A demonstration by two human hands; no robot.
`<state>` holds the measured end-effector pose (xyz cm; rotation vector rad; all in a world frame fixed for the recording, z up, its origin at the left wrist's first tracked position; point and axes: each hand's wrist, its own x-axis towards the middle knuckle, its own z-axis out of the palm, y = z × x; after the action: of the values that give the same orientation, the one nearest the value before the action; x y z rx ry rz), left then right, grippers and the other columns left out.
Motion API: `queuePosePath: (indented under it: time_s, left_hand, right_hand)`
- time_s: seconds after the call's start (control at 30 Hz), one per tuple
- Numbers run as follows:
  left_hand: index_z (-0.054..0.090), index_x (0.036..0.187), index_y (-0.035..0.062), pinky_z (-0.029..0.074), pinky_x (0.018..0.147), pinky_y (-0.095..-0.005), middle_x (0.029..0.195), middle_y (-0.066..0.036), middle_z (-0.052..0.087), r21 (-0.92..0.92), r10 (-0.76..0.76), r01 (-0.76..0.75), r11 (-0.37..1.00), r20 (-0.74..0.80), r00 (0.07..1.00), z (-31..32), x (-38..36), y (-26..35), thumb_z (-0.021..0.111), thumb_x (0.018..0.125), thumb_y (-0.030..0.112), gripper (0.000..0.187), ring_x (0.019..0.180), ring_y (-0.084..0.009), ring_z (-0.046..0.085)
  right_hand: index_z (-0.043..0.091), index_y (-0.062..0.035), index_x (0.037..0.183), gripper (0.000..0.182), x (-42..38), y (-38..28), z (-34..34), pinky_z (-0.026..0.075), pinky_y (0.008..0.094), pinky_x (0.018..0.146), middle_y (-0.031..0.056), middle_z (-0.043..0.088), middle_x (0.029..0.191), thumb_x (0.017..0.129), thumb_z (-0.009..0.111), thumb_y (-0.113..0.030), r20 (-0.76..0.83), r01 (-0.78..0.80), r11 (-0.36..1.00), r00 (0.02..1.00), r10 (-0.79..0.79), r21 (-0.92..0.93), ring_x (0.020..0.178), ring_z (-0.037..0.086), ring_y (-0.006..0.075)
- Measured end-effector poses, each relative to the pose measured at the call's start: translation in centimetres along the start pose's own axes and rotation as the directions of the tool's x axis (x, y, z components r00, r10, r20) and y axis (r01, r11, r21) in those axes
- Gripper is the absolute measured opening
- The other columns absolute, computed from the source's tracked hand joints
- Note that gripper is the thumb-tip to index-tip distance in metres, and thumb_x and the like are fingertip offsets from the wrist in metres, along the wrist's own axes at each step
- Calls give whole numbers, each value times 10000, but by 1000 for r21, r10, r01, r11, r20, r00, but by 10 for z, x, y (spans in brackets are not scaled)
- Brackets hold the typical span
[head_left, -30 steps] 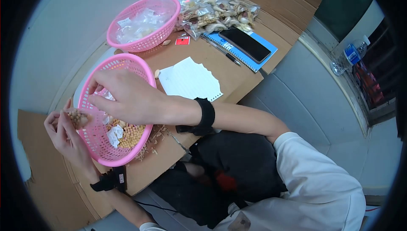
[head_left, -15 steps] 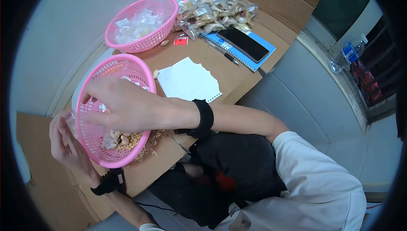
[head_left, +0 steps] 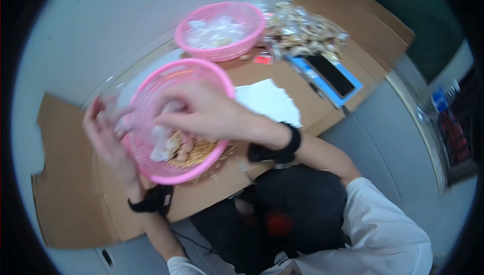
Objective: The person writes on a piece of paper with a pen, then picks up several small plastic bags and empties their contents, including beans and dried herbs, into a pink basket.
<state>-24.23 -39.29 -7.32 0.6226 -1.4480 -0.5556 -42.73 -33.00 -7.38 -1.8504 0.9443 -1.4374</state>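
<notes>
A near pink basket [head_left: 224, 73] holds small yellow beans [head_left: 201, 151], pale rounded pieces [head_left: 184, 150] and white packets [head_left: 160, 154]. At its left rim my left hand [head_left: 107, 136] is closed on a clear plastic bag [head_left: 112, 109], both smeared by motion. Over the basket, my right hand [head_left: 204, 111] is curled with thumb and fingers pinched together. Something whitish shows between those fingers, too blurred to name. The hand and forearm hide part of the basket's right side.
Behind stands another pink basket [head_left: 222, 52] with clear packets. Bags of dried pieces [head_left: 307, 30] lie beside it. A phone [head_left: 330, 75] rests on a blue notebook [head_left: 355, 91], near torn white paper [head_left: 269, 101] and a red card [head_left: 262, 59]. Cardboard [head_left: 70, 184] covers the table.
The whole view has shifted, so the table things appear farther right. My right hand has risen from deep in the near basket, and its pinched fingers now show near the left hand.
</notes>
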Motion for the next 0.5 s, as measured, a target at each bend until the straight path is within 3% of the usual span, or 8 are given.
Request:
queuePosePath:
  time_s: [0.03, 0.07, 0.2, 0.27, 0.3, 0.4, 0.43, 0.5]
  left_hand:
    - [529, 1229, -15, 509, 661, -236, 912, -103, 671, -33, -22, 25, 999, 94, 995, -8, 3, -2, 427, 1054, 284, 361, 784, -123, 645]
    - [524, 1218, -20, 496, 642, -221, 876, -93, 673, -65, -46, 59, 996, 191, 981, -13, 3, -3, 466, 1045, 250, 326, 748, -105, 638]
    - [522, 1189, -24, 482, 621, -217, 852, -85, 671, -6, -64, 66, 998, 139, 988, -19, 5, -11, 544, 1013, 166, 260, 723, -84, 628]
    - [515, 1172, -9, 462, 627, -199, 783, -56, 656, -84, -126, 137, 987, 122, 984, -16, 4, -2, 592, 987, 126, 242, 717, -62, 615]
    - [481, 1199, -11, 491, 693, -219, 907, -93, 656, -86, -77, 83, 993, 68, 995, -14, 4, -4, 544, 1017, 193, 280, 814, -95, 627]
    - [447, 1227, -19, 517, 771, -262, 1082, -132, 608, -196, -71, 77, 977, 41, 997, -9, 8, -2, 496, 1037, 252, 335, 938, -137, 613]
    - [469, 1209, -42, 546, 777, -317, 1214, -167, 545, -64, -28, 34, 997, 94, 995, -14, 8, -8, 413, 1055, 315, 392, 1038, -201, 608]
    - [480, 1195, -41, 543, 773, -314, 1194, -161, 554, -38, -23, 26, 999, 83, 996, -17, 7, -9, 417, 1054, 311, 384, 1020, -195, 607]
  right_hand:
    - [640, -14, 1059, 196, -2, -7, -5, 497, 239, 549, 22, 658, 763, 939, 621, -167, 94, -163, 984, 983, 155, 75, 614, 638, 90]
    - [647, -4, 1037, 189, -2, -8, -2, 511, 256, 546, 54, 675, 754, 934, 609, -158, 97, -197, 977, 977, 189, 83, 608, 656, 109]
    - [623, 23, 1066, 208, -2, -12, -7, 530, 243, 531, 92, 699, 778, 966, 558, -148, 191, -324, 936, 936, 296, 137, 613, 686, 142]
    - [618, 29, 1079, 218, 1, -20, -12, 544, 244, 544, 109, 703, 800, 971, 557, -150, 223, -365, 915, 919, 325, 173, 636, 697, 155]
    - [614, 34, 1092, 228, 1, -26, -16, 557, 245, 557, 126, 706, 823, 976, 555, -153, 228, -411, 888, 903, 365, 207, 659, 708, 167]
    - [605, 65, 1082, 261, 13, -17, -42, 592, 254, 601, 188, 717, 934, 977, 559, -169, -28, -320, 904, 940, 341, 284, 692, 717, 177]
    - [596, 68, 1096, 253, 18, -8, -55, 604, 255, 632, 203, 711, 974, 988, 535, -153, -107, -293, 898, 933, 344, 329, 735, 721, 186]
    - [565, 63, 1152, 299, 24, 8, -76, 611, 263, 736, 235, 650, 1161, 1014, 499, -193, -161, -266, 885, 924, 347, 381, 869, 713, 210]
